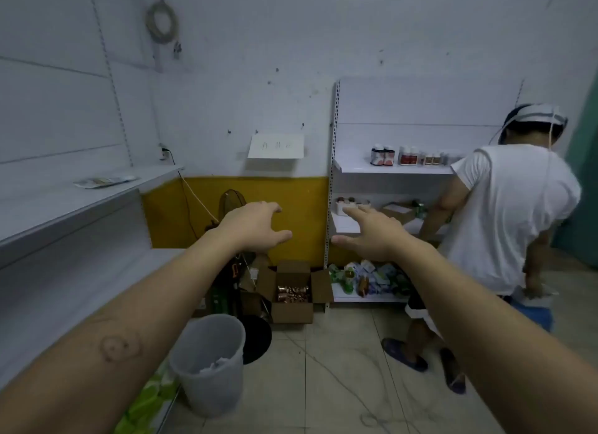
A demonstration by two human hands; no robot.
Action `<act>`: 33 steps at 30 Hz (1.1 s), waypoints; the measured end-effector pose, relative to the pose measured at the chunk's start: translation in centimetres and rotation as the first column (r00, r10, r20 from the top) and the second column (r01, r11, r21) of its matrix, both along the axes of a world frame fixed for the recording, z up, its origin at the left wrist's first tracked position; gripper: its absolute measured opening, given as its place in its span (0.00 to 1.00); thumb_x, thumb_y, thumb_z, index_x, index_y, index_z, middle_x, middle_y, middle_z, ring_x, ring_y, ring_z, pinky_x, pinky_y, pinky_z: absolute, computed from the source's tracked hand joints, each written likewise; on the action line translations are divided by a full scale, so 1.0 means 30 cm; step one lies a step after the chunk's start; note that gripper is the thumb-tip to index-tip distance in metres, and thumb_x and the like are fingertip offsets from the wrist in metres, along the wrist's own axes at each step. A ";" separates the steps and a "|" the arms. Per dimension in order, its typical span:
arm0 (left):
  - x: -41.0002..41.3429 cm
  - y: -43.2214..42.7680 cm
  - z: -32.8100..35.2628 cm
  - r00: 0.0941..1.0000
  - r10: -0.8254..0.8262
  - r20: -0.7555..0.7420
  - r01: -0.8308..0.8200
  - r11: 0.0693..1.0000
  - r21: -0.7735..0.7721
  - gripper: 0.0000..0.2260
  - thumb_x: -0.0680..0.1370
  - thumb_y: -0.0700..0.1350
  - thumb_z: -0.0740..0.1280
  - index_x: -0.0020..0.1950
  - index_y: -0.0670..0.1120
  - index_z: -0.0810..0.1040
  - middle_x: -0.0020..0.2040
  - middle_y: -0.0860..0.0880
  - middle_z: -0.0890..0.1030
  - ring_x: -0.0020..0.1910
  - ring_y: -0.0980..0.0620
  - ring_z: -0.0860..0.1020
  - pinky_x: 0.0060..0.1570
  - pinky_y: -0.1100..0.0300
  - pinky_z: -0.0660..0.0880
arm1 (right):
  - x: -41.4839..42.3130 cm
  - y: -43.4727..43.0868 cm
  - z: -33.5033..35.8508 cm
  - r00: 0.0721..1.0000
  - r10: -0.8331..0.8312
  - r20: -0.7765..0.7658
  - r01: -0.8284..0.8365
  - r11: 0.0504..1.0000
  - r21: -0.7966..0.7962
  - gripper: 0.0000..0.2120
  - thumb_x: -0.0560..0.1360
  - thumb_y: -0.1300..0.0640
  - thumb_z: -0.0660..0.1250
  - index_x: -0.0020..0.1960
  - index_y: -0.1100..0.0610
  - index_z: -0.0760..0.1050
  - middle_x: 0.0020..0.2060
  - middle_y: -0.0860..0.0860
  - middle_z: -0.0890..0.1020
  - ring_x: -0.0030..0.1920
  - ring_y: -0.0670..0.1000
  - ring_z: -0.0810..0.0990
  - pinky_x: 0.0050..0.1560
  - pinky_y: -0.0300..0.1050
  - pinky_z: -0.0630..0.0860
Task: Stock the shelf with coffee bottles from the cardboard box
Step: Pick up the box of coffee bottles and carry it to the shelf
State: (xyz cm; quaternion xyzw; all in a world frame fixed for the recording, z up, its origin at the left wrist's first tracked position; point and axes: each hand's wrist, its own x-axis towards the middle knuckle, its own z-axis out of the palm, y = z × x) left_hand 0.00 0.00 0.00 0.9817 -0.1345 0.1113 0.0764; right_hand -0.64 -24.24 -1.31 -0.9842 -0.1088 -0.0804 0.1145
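Observation:
An open cardboard box (pixel 292 310) stands on the floor by the yellow wall, flaps spread, with several copper-capped coffee bottles (pixel 293 294) packed inside. My left hand (pixel 255 225) and my right hand (pixel 369 233) are stretched out in front of me, well above the box, both with fingers apart and holding nothing. A white shelf unit (pixel 388 169) stands at the back right, with a few small bottles on its upper boards and packets on its lowest one. A long white shelf (pixel 81 197) runs along the left wall.
A person in a white shirt (pixel 504 220) bends at the right shelf unit, blocking its right side. A grey bin (pixel 210 362) stands on the floor at near left, a dark round base (pixel 257 336) behind it. Bags and clutter (pixel 233 288) fill the corner.

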 end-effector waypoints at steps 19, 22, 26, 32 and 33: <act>1.194 0.327 -0.347 0.959 0.095 -0.268 -0.121 0.989 -0.084 0.32 0.76 0.61 0.65 0.76 0.49 0.63 0.73 0.47 0.68 0.69 0.46 0.69 0.62 0.47 0.73 | 1.306 0.271 -0.315 0.977 -0.008 -0.212 -0.007 0.997 -0.071 0.42 0.71 0.30 0.60 0.78 0.47 0.52 0.78 0.55 0.57 0.75 0.59 0.60 0.71 0.65 0.61; 1.353 0.303 -0.398 0.944 0.071 -0.321 -0.106 0.990 -0.092 0.32 0.76 0.61 0.65 0.76 0.48 0.63 0.73 0.47 0.68 0.69 0.46 0.69 0.63 0.47 0.72 | 1.459 0.262 -0.379 0.965 -0.034 -0.259 0.021 0.998 -0.054 0.42 0.71 0.30 0.61 0.78 0.47 0.51 0.78 0.55 0.57 0.76 0.59 0.60 0.72 0.65 0.60; 1.619 0.270 -0.488 0.920 0.062 -0.388 -0.116 0.986 -0.118 0.33 0.76 0.61 0.65 0.76 0.47 0.62 0.71 0.46 0.70 0.66 0.45 0.72 0.61 0.46 0.74 | 1.704 0.247 -0.475 0.950 -0.030 -0.312 0.012 0.998 -0.058 0.42 0.72 0.30 0.60 0.79 0.47 0.50 0.78 0.55 0.54 0.76 0.60 0.57 0.72 0.65 0.57; 2.084 0.200 -0.673 0.877 0.120 -0.465 -0.206 0.968 -0.140 0.31 0.76 0.59 0.65 0.75 0.47 0.63 0.70 0.45 0.71 0.63 0.46 0.74 0.60 0.48 0.75 | 2.189 0.168 -0.679 0.904 -0.010 -0.427 0.005 1.000 -0.012 0.41 0.73 0.32 0.60 0.78 0.48 0.51 0.78 0.55 0.54 0.77 0.58 0.55 0.73 0.64 0.57; 2.153 0.186 -0.703 0.863 0.131 -0.488 -0.225 0.964 -0.139 0.30 0.77 0.58 0.65 0.75 0.46 0.64 0.68 0.44 0.72 0.62 0.46 0.74 0.59 0.49 0.75 | 2.268 0.155 -0.711 0.893 0.002 -0.450 0.000 1.000 0.005 0.41 0.73 0.32 0.60 0.78 0.48 0.51 0.78 0.55 0.55 0.77 0.58 0.55 0.73 0.63 0.58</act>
